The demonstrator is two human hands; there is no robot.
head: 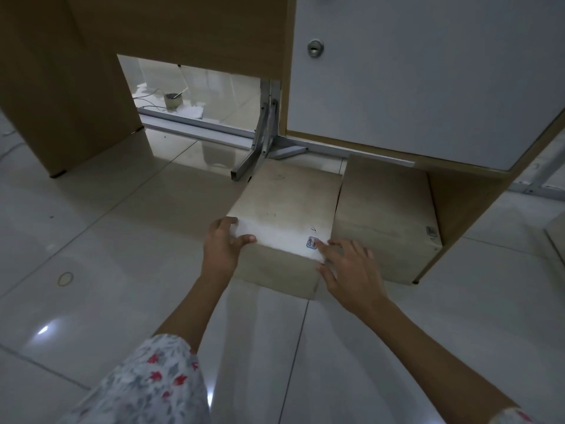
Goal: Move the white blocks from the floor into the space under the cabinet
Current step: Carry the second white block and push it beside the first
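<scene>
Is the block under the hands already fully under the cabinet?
No. The near block sticks out onto the open floor tiles, with both hands on its front corners, beside the block under the cabinet.

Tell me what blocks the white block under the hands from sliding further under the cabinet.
The metal bracket foot stands at the far left corner of the held block. A second block sits tight alongside on the right. Both the left hand and right hand rest on it.
</scene>
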